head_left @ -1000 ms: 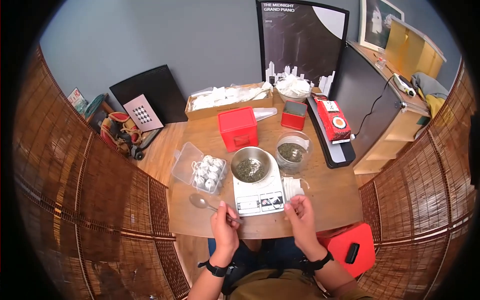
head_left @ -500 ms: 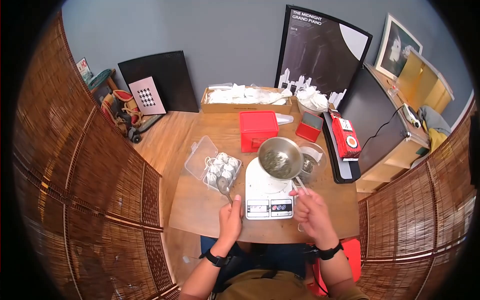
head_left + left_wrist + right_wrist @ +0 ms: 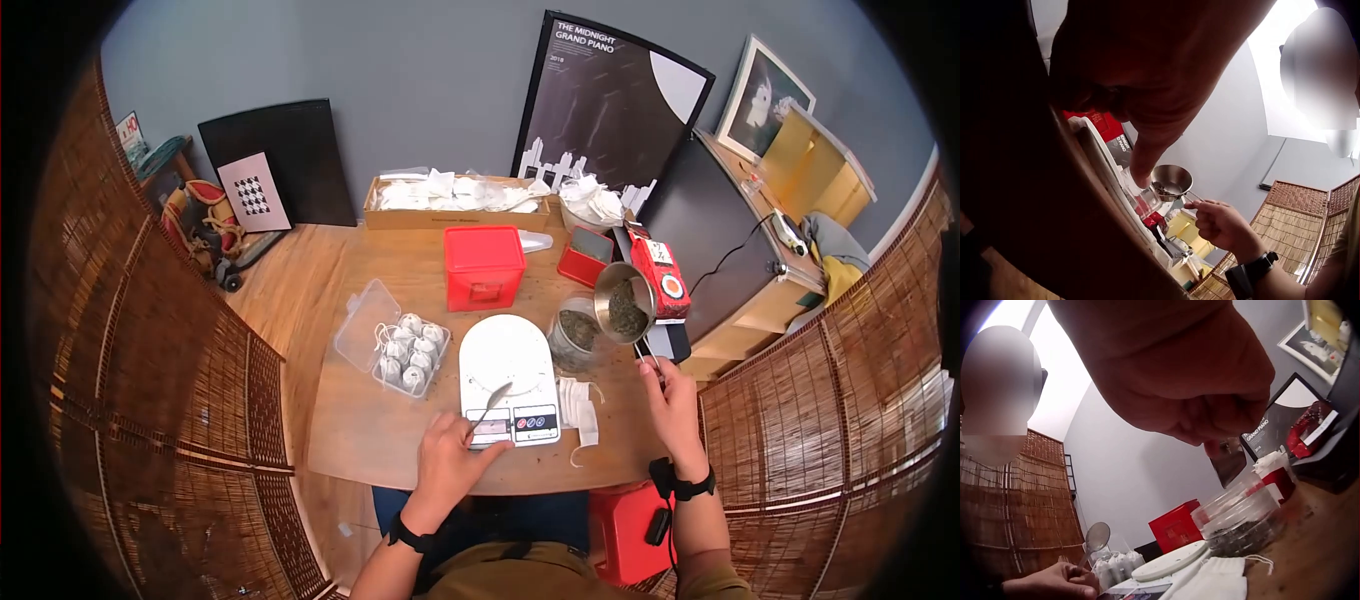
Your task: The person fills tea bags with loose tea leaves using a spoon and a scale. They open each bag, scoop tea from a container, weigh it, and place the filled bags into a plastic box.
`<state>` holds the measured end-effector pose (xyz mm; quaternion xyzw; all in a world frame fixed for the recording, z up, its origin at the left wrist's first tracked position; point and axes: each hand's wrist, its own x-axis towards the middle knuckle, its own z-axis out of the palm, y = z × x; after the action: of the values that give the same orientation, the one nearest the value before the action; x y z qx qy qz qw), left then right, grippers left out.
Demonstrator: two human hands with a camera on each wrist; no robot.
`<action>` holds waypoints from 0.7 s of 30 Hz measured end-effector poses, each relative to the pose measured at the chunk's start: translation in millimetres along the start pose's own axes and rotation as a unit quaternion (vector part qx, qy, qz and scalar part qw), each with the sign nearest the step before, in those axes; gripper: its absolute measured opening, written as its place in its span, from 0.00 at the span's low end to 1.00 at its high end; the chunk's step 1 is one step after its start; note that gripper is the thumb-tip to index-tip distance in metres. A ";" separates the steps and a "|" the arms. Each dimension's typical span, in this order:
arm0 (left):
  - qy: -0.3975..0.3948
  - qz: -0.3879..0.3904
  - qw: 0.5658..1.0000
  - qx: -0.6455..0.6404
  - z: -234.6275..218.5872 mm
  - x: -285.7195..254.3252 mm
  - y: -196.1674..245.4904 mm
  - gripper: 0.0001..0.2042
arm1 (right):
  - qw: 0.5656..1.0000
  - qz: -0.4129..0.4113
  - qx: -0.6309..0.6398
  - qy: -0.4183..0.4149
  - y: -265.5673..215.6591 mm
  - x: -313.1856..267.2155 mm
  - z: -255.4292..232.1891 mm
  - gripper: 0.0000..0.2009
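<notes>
My right hand (image 3: 678, 410) grips the handle of a steel pan (image 3: 625, 305) holding dark dried leaves, raised and tilted at the right of a clear round tub (image 3: 574, 338) of similar leaves. With my left hand (image 3: 447, 462) I hold a metal spoon (image 3: 492, 402) over the front of the white kitchen scale (image 3: 507, 358); its thumb reaches the scale's front edge. The scale's plate carries only small specks. Flat white pouches (image 3: 577, 408) lie right of the scale. In the left wrist view, the pan (image 3: 1172, 181) hangs from the right hand (image 3: 1225, 230).
An open plastic box (image 3: 388, 375) of filled white pouches stands left of the scale. Behind are a lidded red box (image 3: 483, 268), a carton (image 3: 455, 218) of white pouches, an open red tin (image 3: 585, 256), a white-filled bowl (image 3: 592, 203) and a red packet (image 3: 660, 275).
The pan, first resting on the scale, was lifted by my right hand and carried right past the tub. My left hand moved with the spoon onto the scale's front.
</notes>
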<state>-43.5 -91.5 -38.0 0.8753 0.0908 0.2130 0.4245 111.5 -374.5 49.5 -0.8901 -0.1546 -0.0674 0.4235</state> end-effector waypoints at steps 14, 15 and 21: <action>0.005 0.024 0.999 -0.037 2.0 -6.0 -5.6 0.31 | 0.951 -0.191 -0.210 0.120 8.1 -7.5 18.0 0.05; -0.003 0.034 0.999 -0.036 2.9 -4.3 -9.3 0.30 | 0.952 -0.188 -0.210 0.121 8.8 -9.1 18.4 0.05; -0.043 0.029 0.998 -0.039 -1.5 6.0 -16.7 0.30 | 0.994 -0.059 -0.055 0.074 -11.5 -27.8 30.1 0.09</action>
<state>-38.4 -78.0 -48.5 0.8688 0.0384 0.1905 0.4555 81.1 -350.5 31.9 -0.8938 -0.1715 -0.1668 0.3794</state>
